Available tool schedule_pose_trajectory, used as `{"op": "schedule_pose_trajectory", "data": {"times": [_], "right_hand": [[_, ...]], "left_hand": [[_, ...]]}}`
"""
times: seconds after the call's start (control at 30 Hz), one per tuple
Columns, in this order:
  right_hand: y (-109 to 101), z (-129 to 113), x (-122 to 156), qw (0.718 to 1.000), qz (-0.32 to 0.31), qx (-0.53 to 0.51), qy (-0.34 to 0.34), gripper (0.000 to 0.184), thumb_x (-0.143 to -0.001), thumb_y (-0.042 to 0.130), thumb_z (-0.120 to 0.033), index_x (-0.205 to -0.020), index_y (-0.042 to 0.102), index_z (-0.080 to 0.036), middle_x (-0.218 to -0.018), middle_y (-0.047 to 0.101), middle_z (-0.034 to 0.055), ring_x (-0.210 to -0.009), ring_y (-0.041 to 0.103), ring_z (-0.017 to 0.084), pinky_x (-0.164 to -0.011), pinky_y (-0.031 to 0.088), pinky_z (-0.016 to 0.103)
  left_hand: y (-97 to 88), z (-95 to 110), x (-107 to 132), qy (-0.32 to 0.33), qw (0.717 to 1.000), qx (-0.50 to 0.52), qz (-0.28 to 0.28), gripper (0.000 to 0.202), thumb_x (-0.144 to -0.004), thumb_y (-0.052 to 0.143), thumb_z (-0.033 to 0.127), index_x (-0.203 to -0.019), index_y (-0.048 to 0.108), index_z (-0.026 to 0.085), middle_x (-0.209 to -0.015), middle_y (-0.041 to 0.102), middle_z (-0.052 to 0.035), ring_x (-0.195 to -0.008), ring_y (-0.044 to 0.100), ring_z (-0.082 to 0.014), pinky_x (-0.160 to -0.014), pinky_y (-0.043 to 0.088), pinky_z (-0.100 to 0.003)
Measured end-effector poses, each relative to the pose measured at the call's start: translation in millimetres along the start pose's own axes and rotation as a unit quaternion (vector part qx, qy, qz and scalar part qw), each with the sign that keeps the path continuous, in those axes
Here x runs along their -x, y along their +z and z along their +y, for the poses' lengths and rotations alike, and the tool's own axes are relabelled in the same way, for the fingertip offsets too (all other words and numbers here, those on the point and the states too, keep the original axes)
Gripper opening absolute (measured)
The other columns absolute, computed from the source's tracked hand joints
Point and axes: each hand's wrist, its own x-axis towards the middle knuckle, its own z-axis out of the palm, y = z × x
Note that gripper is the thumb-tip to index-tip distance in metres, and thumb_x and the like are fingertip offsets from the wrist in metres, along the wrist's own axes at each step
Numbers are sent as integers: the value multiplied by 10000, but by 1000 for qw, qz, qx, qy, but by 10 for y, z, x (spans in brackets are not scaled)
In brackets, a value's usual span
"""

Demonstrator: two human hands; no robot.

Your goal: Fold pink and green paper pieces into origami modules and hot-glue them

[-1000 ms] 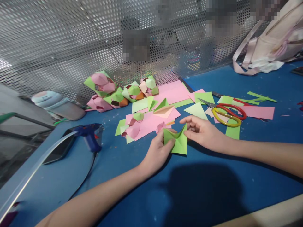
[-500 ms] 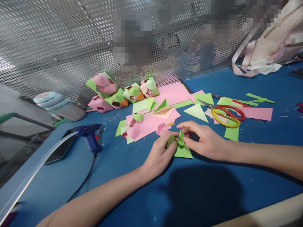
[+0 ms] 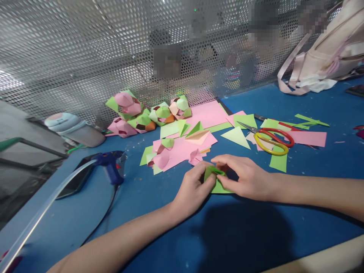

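Observation:
A green sheet of paper, partly folded, lies on the blue table between my hands. My left hand pinches its left side, thumb on top. With thumb and fingers curled, my right hand grips the raised flap near the top edge. That flap is bent over, and its far side is hidden by my fingers. Just beyond my left hand sits a small folded pink paper piece. Behind it lies a stack of pink paper with folded green and peach pieces on it.
Scissors with red and yellow handles rest on paper scraps at the right. A blue glue gun with a long clear glue stick stands left. Folded paper balls, a tumbler and a bag line the mesh panel.
The green flap stood upright before and is now pressed down lower. My right hand has moved slightly down and left over the paper. The view has shifted a little.

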Motion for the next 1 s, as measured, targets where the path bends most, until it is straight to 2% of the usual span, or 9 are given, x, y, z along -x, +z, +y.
{"op": "schedule_pose_trajectory", "data": {"times": [0.23, 0.5, 0.73, 0.87, 1.0], "right_hand": [[6, 13, -8, 997, 19, -25, 64, 276, -860, 524, -143, -1132, 517, -189, -942, 648, 39, -811, 622, 140, -717, 492, 252], [-13, 1, -72, 988, 12, -70, 135, 246, -823, 546, -128, -1061, 553, -186, -869, 633, 19, -749, 596, 125, -676, 483, 242], [-21, -11, -96, 971, -13, -125, 205, 181, -792, 574, -152, -972, 568, -171, -810, 603, -3, -714, 560, 109, -650, 465, 225], [-48, -18, -106, 974, -27, -109, 199, 31, -818, 557, -168, -828, 586, -163, -712, 566, -22, -637, 509, 92, -577, 413, 205], [-44, 15, -100, 987, -19, -76, 141, 80, -820, 536, -107, -803, 586, -167, -711, 556, -23, -630, 483, 91, -584, 390, 210]], "left_hand": [[-4, -11, 4, -57, 998, 9, 20, 136, -863, 533, 281, -832, 593, 162, -718, 561, 18, -636, 468, -104, -576, 381, -208], [-15, 37, -13, -54, 998, -25, 24, 131, -846, 534, 258, -831, 609, 152, -722, 576, 2, -641, 472, -114, -590, 382, -221], [-39, 85, -42, -87, 996, -14, 15, 136, -831, 549, 257, -773, 599, 145, -665, 527, 21, -607, 430, -100, -549, 351, -208], [-54, 82, -51, -92, 996, -5, 1, 163, -830, 555, 266, -721, 569, 147, -627, 471, 36, -588, 392, -91, -535, 327, -204], [-76, 71, -63, -104, 994, 20, -11, 184, -849, 530, 292, -756, 601, 150, -667, 528, 20, -619, 439, -101, -556, 344, -207]]}}
